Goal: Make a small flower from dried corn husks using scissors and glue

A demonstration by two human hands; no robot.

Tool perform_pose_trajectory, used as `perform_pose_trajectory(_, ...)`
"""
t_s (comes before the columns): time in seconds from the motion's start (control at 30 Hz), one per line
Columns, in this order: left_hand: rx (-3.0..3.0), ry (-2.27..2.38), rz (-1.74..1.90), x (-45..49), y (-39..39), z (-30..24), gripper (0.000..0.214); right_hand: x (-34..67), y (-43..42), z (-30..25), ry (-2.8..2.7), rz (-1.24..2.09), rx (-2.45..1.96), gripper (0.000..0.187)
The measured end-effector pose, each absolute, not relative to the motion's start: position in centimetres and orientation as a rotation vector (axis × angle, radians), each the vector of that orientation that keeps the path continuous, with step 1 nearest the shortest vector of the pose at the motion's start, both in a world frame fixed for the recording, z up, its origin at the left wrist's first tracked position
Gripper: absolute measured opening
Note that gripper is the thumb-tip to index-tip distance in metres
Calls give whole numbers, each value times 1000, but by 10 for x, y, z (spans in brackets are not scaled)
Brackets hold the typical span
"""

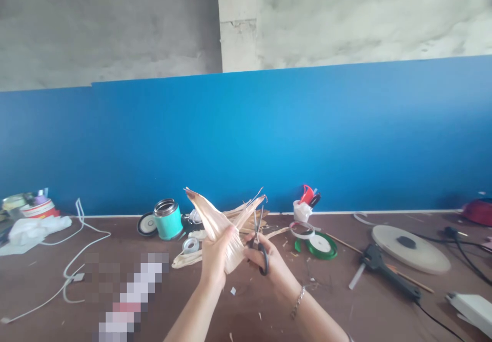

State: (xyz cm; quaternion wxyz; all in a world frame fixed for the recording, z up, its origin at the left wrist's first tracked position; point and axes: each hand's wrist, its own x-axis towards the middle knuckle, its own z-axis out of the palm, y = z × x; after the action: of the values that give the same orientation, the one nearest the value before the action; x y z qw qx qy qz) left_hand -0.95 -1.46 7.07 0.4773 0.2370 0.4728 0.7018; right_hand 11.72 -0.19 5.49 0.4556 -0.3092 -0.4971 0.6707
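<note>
My left hand grips a pale, dry husk-like sheet that looks like corn husk. Two pointed tips of it spread upward in a V, one brownish at its end. Black-handled scissors sit in my right hand, their blades pointing up and slightly parted. The fingers of that hand are right beside the sheet's right edge; whether they also pinch it I cannot tell. Behind both hands lies a pile of similar dry strips on the brown table.
A turquoise jar stands left of the hands, near a roll of tape. Rightward are a green ribbon spool, a pen cup, a glue gun with its cord, and a round turntable. A white cable lies left.
</note>
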Motion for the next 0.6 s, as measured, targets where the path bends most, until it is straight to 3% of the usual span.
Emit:
perform_pose_trajectory(0.27,841,1189,1429,-15,-14,72,39,122,8,59,-1218,1488,-776,45)
perform_pose_trajectory(0.6,743,1309,1574,-25,-13,83,35,132,18,53,-1437,1487,-814,44)
